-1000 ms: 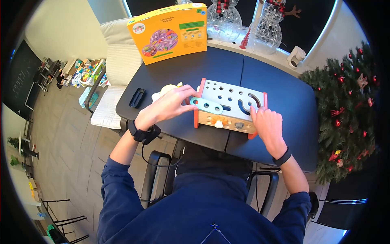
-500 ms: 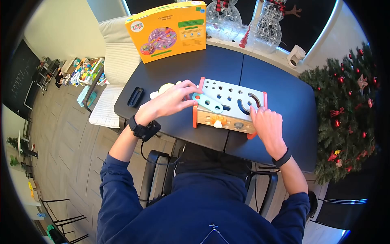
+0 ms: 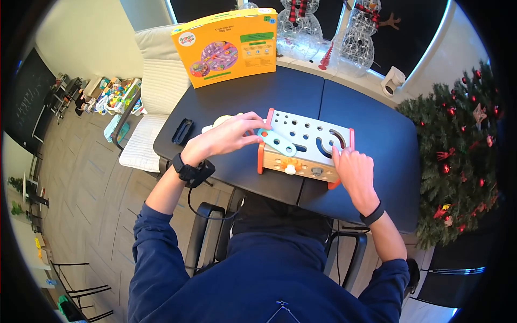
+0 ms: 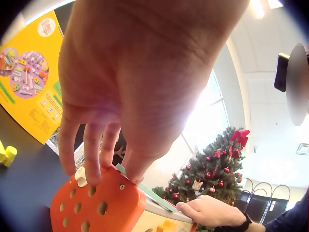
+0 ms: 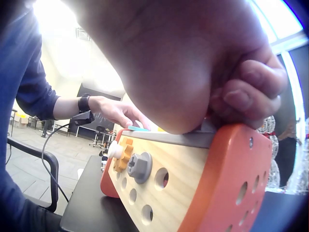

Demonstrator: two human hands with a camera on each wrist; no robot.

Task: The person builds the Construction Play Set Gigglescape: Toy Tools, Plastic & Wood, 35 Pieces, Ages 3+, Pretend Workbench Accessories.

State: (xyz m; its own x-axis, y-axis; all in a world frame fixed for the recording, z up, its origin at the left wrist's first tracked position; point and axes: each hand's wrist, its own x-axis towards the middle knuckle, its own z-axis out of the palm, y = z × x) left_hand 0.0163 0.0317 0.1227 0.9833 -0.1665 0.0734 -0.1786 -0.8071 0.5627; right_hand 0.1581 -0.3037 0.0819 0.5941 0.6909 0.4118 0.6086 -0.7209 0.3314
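A toy workbench (image 3: 309,126) with a pale, hole-filled top, orange-red end panels (image 5: 227,179) and a wooden front stands on the table. My left hand (image 3: 229,134) is at its left end, thumb and fingers pinching the near-left end of a teal strip with holes (image 3: 284,146). The strip lies slantwise over the top, its other end near the front edge. At the right end, my right hand (image 3: 355,175) grips the workbench beside the curved slot, fingers curled over the end panel. A yellow-orange gear (image 5: 125,153) with a white knob and a grey bolt (image 5: 139,166) sit on the front.
A yellow play set box (image 3: 229,54) stands at the back left of the dark table (image 3: 371,113). Behind my left hand is a pale yellow and white item (image 3: 222,119), partly hidden. A black tray (image 3: 183,132) lies at the left edge. A decorated tree (image 3: 452,156) stands right.
The teal strip has swung clockwise, its free end turning toward the front edge of the workbench. My left hand keeps its pinch, and the right hand stays at the right end.
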